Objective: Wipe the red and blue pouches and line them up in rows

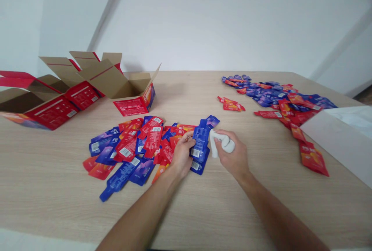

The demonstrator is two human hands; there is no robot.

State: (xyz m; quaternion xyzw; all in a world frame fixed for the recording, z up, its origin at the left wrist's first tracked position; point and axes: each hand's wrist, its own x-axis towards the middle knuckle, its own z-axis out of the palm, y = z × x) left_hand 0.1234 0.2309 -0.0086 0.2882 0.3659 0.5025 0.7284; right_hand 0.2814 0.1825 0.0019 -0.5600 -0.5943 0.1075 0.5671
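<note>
My left hand [182,153] pinches a small stack of blue sachets [201,142] at the right edge of a heap of red and blue sachets [136,148] on the wooden table [186,204]. Just to the right of that stack, my right hand [232,154] is closed around a small white object [221,142] that I cannot name. Both forearms reach in from the bottom edge.
Open cardboard boxes with red printed sides [132,92] [52,96] stand at the back left. A second, larger spread of red and blue sachets [279,97] lies at the back right. A white sheet or bag [343,138] covers the table's right edge.
</note>
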